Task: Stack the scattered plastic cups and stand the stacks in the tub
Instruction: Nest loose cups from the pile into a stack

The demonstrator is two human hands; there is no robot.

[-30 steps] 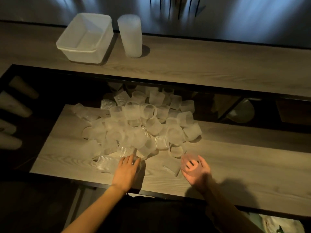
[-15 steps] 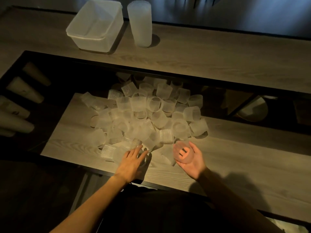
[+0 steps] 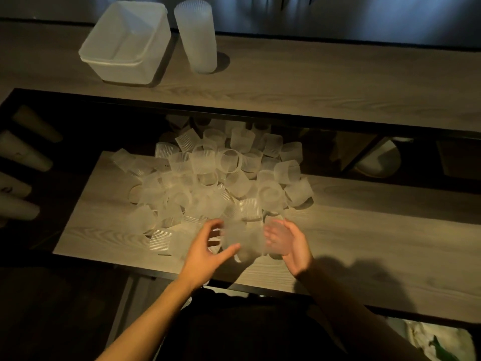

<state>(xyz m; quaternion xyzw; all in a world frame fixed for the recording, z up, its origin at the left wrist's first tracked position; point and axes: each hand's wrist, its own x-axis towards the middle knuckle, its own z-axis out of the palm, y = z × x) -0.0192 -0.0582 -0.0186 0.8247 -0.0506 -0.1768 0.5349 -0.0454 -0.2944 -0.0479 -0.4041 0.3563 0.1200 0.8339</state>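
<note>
Wood table | tub 1 | tall stack 1 | hands 2, gripping cups

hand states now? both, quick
Left hand: grips a blurred cup.
Right hand: fingers curled round a second cup.

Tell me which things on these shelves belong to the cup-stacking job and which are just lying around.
Part of the job:
pile of loose cups
tall stack, standing beside the tub
left hand gripping a blurred cup
right hand holding a second cup

Just lying about:
paper cups on the dark shelf at left
pale round thing under the back shelf, too dim to name
</note>
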